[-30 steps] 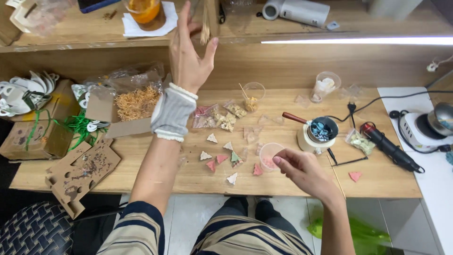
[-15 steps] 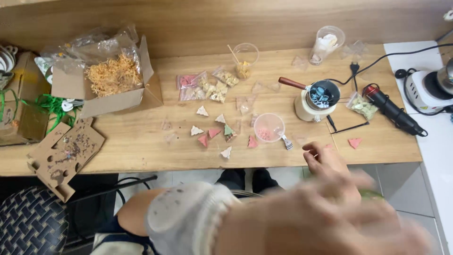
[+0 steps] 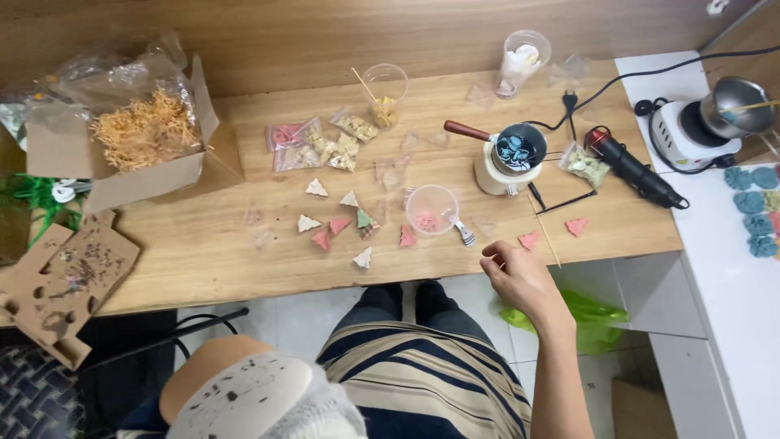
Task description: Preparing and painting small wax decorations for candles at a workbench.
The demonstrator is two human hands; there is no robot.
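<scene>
A: Shavings [image 3: 146,130] sat heaped in the open cardboard box [image 3: 122,154] at the left end of the wooden table [image 3: 211,252]; a careless sweep of an arm could have scattered them. The left hand [image 3: 244,398] was low in the frame, close to the camera, a speckled white cuff over the wrist. Whether it gripped anything could not be told; its fingers were cut off.

B: And the middle?

A: Small tree-shaped pieces [image 3: 341,226] lay loose near the front edge, beside a clear plastic cup [image 3: 431,210]. The melting pot [image 3: 510,154] stood just behind; a knock to its handle might have spilled it.

B: The right hand [image 3: 524,280]?

A: It hovered at the table's front edge, fingers loosely curled and holding nothing visible, near a thin stick [image 3: 546,236] and a pink piece [image 3: 530,241]. A brush of the knuckles could have pushed that piece off. Its fingertips were hard to make out.
</scene>
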